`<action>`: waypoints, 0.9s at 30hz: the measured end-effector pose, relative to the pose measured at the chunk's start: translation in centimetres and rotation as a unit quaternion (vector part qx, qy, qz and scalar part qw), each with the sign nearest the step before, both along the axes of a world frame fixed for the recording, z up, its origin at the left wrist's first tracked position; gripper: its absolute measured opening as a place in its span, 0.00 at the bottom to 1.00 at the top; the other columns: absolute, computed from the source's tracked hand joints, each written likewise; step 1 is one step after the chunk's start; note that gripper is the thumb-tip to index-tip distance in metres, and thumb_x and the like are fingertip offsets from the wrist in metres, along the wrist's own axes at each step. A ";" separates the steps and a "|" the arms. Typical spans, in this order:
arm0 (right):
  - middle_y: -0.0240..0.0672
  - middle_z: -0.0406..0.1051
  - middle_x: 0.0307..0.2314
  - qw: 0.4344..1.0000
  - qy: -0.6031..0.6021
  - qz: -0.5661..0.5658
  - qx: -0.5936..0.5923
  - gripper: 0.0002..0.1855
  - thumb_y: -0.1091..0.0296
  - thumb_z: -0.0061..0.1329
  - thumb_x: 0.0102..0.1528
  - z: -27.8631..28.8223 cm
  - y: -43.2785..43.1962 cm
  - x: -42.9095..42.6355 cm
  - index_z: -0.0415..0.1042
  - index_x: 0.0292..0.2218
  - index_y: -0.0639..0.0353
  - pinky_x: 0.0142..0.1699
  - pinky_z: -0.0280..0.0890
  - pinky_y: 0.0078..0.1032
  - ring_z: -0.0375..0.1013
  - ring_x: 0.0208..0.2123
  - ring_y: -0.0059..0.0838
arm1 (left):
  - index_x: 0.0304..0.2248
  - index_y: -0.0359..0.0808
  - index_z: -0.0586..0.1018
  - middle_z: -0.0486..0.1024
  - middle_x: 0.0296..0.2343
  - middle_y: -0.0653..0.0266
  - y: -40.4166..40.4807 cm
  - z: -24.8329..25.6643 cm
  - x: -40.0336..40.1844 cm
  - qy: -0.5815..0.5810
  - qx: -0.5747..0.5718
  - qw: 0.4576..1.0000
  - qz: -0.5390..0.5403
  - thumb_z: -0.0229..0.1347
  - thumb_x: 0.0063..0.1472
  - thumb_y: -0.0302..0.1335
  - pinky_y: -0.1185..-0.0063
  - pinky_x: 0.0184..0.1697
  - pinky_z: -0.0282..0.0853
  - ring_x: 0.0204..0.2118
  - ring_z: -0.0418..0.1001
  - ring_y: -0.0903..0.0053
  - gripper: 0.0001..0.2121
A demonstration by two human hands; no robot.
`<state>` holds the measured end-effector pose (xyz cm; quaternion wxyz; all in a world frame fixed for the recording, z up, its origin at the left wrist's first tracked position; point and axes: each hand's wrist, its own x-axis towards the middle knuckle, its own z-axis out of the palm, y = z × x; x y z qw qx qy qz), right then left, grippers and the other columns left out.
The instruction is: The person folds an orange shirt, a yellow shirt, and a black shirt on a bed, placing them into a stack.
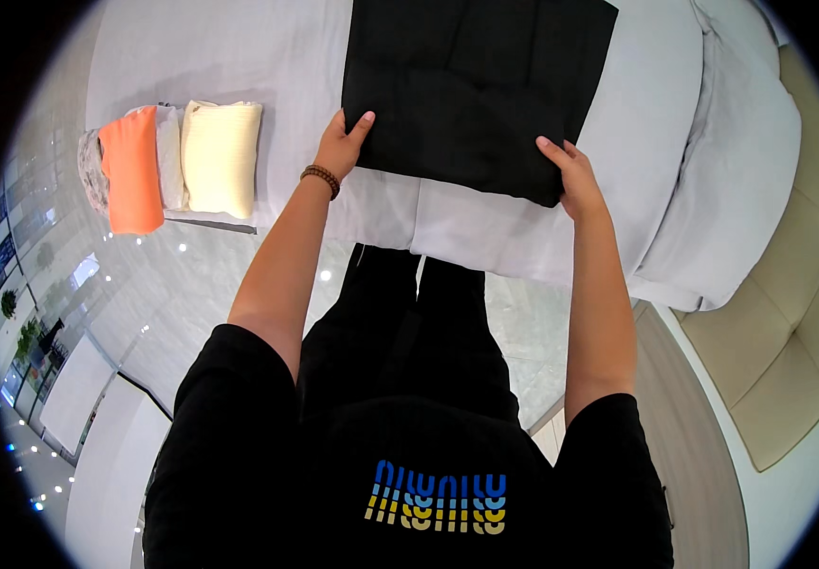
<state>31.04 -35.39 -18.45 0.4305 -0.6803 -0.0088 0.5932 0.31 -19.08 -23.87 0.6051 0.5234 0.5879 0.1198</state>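
Note:
A black garment or cloth (pixel 466 107) is spread over the bed's pale grey sheet (pixel 295 43), its near part doubled over into a thick fold. My left hand (pixel 342 144) grips the left end of that fold, thumb on top and fingers hidden beneath. At the right end, my right hand (pixel 575 176) holds the fold the same way, with the thumb on the upper face. Further along, the cloth's far end runs out of the top of the picture. A beaded bracelet (pixel 324 176) circles my left wrist.
Left of the cloth, folded textiles stand in a row: a cream one (pixel 221 160), an orange one (pixel 133 171) and a patterned one (pixel 93 171). A pillow (pixel 740 163) lies on the right, before a beige padded headboard (pixel 779 341). Glossy tiled floor (pixel 238 263) surrounds my legs.

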 end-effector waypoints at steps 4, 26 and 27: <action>0.39 0.71 0.39 0.996 -0.018 -0.074 0.045 0.24 0.62 0.55 0.52 -1.8 -1.9 1.5 0.65 0.45 0.66 0.49 0.62 0.23 0.69 0.42 0.27 | 0.46 0.31 0.71 0.75 0.40 0.61 -0.1 0.2 0.3 -0.026 -0.006 1.000 0.006 0.54 0.61 0.41 0.79 0.47 0.65 0.42 0.71 0.78 0.22; 0.31 0.71 0.26 0.973 -0.057 -0.191 0.119 0.08 0.68 0.53 0.55 -3.6 1.6 3.7 0.66 0.30 0.58 0.36 0.67 0.22 0.70 0.28 0.22 | 0.49 0.30 0.68 0.75 0.39 0.60 6.3 0.1 2.9 -0.129 -0.070 0.987 0.072 0.56 0.60 0.37 0.77 0.43 0.70 0.39 0.73 0.76 0.23; 0.31 0.71 0.26 0.969 -0.069 -0.205 0.120 0.08 0.68 0.53 0.55 -4.0 1.5 3.8 0.66 0.30 0.59 0.36 0.67 0.21 0.70 0.28 0.22 | 0.48 0.30 0.68 0.75 0.39 0.59 6.4 -0.1 3.1 -0.123 -0.065 0.988 0.066 0.56 0.59 0.37 0.77 0.43 0.70 0.39 0.74 0.76 0.23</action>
